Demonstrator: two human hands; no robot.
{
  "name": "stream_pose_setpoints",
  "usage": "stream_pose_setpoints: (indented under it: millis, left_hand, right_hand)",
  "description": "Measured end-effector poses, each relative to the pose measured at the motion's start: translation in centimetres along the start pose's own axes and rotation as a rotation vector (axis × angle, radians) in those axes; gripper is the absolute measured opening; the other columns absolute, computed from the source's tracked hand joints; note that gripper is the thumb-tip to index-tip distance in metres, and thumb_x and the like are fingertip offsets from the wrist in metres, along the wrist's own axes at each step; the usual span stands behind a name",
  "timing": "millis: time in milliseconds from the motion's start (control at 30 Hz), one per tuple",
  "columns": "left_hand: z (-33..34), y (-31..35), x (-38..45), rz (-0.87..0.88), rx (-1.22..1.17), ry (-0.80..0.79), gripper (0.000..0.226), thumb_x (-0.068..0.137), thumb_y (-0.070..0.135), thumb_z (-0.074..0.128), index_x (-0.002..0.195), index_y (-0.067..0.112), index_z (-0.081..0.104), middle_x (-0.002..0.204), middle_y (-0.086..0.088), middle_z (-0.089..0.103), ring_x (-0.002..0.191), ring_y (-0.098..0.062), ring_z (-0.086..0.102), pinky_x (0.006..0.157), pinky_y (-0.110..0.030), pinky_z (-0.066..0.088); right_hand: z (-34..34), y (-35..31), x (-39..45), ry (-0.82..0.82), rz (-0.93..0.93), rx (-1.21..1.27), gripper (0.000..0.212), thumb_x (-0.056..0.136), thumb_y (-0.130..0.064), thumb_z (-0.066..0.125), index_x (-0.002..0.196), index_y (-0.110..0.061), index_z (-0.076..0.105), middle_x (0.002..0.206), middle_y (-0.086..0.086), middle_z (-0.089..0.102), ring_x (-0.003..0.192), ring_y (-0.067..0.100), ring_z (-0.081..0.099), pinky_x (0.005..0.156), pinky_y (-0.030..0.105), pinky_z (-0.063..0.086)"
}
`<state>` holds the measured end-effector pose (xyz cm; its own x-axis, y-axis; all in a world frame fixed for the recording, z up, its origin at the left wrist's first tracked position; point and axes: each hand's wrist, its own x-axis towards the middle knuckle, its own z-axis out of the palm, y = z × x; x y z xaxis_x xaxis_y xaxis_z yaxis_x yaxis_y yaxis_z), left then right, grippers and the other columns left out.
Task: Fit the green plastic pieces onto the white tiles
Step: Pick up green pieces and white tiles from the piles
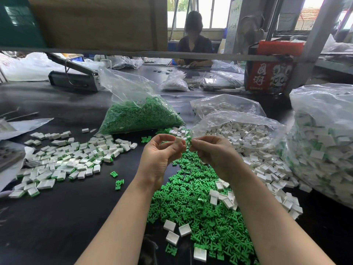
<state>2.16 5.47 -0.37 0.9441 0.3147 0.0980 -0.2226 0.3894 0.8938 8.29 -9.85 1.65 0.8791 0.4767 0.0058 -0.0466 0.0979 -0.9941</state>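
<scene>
A dark counter [66, 217] carries everything. Toward its near edge, right of the middle, a loose heap of green pieces [200, 203] spreads over it, with a few white tiles [185, 229] lying among them. Toward the left edge lies a scatter of assembled tiles [66, 159], white with green showing at their sides. Farther back, near the middle, a clear bag of green pieces [141, 115] slumps on the counter. Right of it an open bag of white tiles [238, 131] spills out, and a large full bag [324, 146] stands at the right edge.
</scene>
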Motion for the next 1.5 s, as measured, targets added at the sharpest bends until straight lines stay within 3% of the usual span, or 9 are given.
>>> stream_pose_setpoints:
  millis: [233,367,600,700,800,933,1200,1500]
  left_hand:
    - [0.5,-0.5,-0.1,0.095,0.149,0.085,0.022,0.076,0.012,0.077,0.09,0.013,0.06,0.079,-0.007,0.074,0.077,-0.02,0.07,0.07,-0.03,0.055]
    - [0.4,-0.6,-0.1,0.115,0.161,0.119,0.017,0.081,0.007,0.074,0.09,0.01,0.06,0.074,-0.003,0.073,0.071,-0.016,0.068,0.066,-0.025,0.056]
    - [0.4,-0.4,-0.2,0.082,0.173,0.095,0.039,0.065,0.025,0.081,0.097,0.01,0.063,0.08,-0.004,0.075,0.075,-0.016,0.07,0.068,-0.027,0.055]
    - [0.2,-0.4,-0.2,0.053,0.167,0.061,0.035,0.067,0.024,0.081,0.095,0.013,0.065,0.085,-0.009,0.076,0.08,-0.019,0.072,0.073,-0.031,0.054]
    - [0.1,-0.4,-0.2,0.037,0.108,0.017,0.024,0.067,0.02,0.08,0.087,0.018,0.067,0.087,-0.014,0.075,0.079,-0.02,0.073,0.067,-0.026,0.056]
    - [0.2,-0.2,-0.4,0.033,0.101,0.004,0.028,0.065,0.021,0.081,0.088,0.014,0.066,0.088,-0.013,0.075,0.079,-0.02,0.073,0.064,-0.023,0.055]
    - [0.3,0.1,-0.7,0.001,0.103,0.002,0.046,0.057,0.031,0.084,0.094,0.009,0.068,0.09,-0.015,0.075,0.079,-0.019,0.073,0.063,-0.02,0.054]
    - [0.4,0.0,-0.6,0.021,0.096,0.006,0.039,0.055,0.03,0.085,0.087,0.013,0.072,0.086,-0.015,0.075,0.076,-0.02,0.073,0.061,-0.021,0.054]
  right_hand:
    - [0.6,-0.4,-0.6,-0.036,-0.052,-0.103,0.001,0.088,-0.002,0.066,0.088,-0.001,0.066,0.072,0.006,0.066,0.056,0.008,0.049,0.052,0.02,0.036]
    - [0.9,-0.6,-0.7,-0.044,-0.125,-0.207,0.01,0.085,-0.006,0.071,0.09,0.001,0.066,0.072,0.006,0.063,0.056,0.006,0.051,0.051,0.017,0.04]
    - [0.8,-0.5,-0.6,0.04,-0.192,-0.266,0.018,0.082,-0.009,0.076,0.092,0.002,0.067,0.076,0.009,0.063,0.06,0.008,0.055,0.054,0.019,0.046]
    - [0.5,-0.5,-0.5,0.07,-0.202,-0.258,0.011,0.083,-0.007,0.074,0.091,-0.003,0.068,0.08,0.011,0.065,0.066,0.012,0.058,0.056,0.02,0.048]
    - [0.5,-0.5,-0.4,0.086,-0.223,-0.27,0.008,0.084,-0.006,0.072,0.09,-0.01,0.071,0.082,0.011,0.068,0.065,0.007,0.058,0.057,0.018,0.047]
    - [0.8,-0.6,-0.4,0.086,-0.28,-0.248,0.009,0.086,-0.003,0.07,0.094,-0.007,0.073,0.082,0.005,0.071,0.064,-0.002,0.062,0.058,0.012,0.046]
    - [1.1,-1.0,-0.8,0.115,-0.386,-0.288,0.015,0.086,-0.001,0.069,0.1,-0.002,0.073,0.094,0.011,0.075,0.088,0.022,0.071,0.083,0.026,0.057]
    - [0.9,-0.9,-0.9,0.092,-0.439,-0.389,0.015,0.085,-0.002,0.071,0.099,-0.003,0.074,0.093,0.01,0.075,0.084,0.021,0.072,0.081,0.028,0.058]
